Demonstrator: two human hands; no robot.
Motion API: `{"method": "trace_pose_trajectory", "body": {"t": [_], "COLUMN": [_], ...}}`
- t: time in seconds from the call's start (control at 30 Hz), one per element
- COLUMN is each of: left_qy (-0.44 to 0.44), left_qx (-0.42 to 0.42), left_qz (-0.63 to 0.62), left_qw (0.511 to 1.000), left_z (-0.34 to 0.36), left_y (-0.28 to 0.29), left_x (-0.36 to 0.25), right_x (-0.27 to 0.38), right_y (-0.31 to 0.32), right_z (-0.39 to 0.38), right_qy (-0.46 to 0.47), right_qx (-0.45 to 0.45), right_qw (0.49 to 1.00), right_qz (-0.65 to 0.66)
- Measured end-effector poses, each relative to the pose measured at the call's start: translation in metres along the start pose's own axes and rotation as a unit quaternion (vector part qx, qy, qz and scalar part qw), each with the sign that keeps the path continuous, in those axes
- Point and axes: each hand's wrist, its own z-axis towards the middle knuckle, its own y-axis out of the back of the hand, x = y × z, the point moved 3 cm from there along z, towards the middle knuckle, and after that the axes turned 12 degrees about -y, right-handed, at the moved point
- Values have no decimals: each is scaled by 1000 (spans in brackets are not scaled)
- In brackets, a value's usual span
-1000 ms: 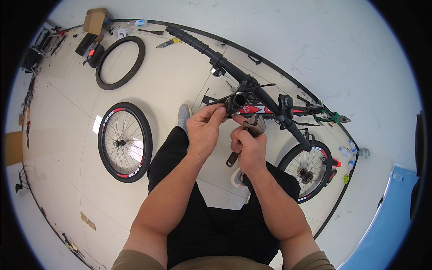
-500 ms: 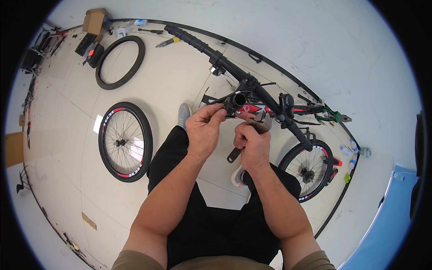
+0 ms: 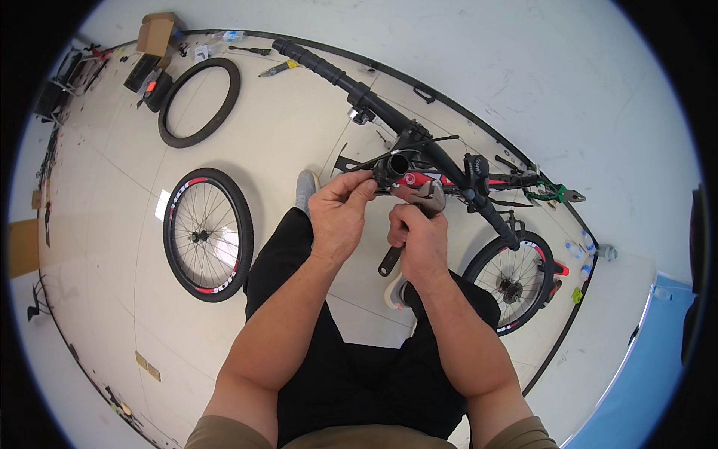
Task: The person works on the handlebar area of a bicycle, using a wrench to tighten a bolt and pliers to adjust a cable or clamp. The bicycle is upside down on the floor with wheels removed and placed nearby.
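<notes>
A bicycle with a red, white and black frame stands in front of me, its black handlebar running from upper left to lower right. Close to me, the open end of a round black tube faces up. My left hand is closed, thumb and forefinger pinched at the dark fitting beside that tube; whatever is between the fingertips is hidden. In my right hand, fingers wrap round an adjustable wrench. Its jaws sit just right of the tube, and its handle sticks out below the fist.
The bike's rear wheel is at the right. A loose wheel and a bare tyre lie to the left. Green-handled pliers are near the wall edge, with several plastic bottles below. An open cardboard box stands far left.
The wrench has turned slightly in my right hand, its head tipping a little left and its handle end dropping. My left hand keeps its pinch in nearly the same place.
</notes>
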Motion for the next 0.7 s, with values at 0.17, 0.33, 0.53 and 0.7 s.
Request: {"method": "trace_pose_trajectory", "body": {"t": [0.17,0.33,0.53,0.7], "left_qy": [3,-1,-2,-5], "left_qx": [-1,-1,1,-2], "left_qz": [-10,-7,-3,-5], "left_qw": [1000,1000,1000,1000], "left_z": [1,0,1,1], "left_y": [0,0,0,0], "left_x": [-1,-1,-2,-3], "right_x": [1,0,-4,3], "right_y": [0,0,-2,2], "right_z": [-1,1,1,4], "right_qy": [5,11,13,31], "right_qx": [1,-5,-6,0], "right_qw": [1000,1000,1000,999], "right_qz": [-14,5,-3,20]}}
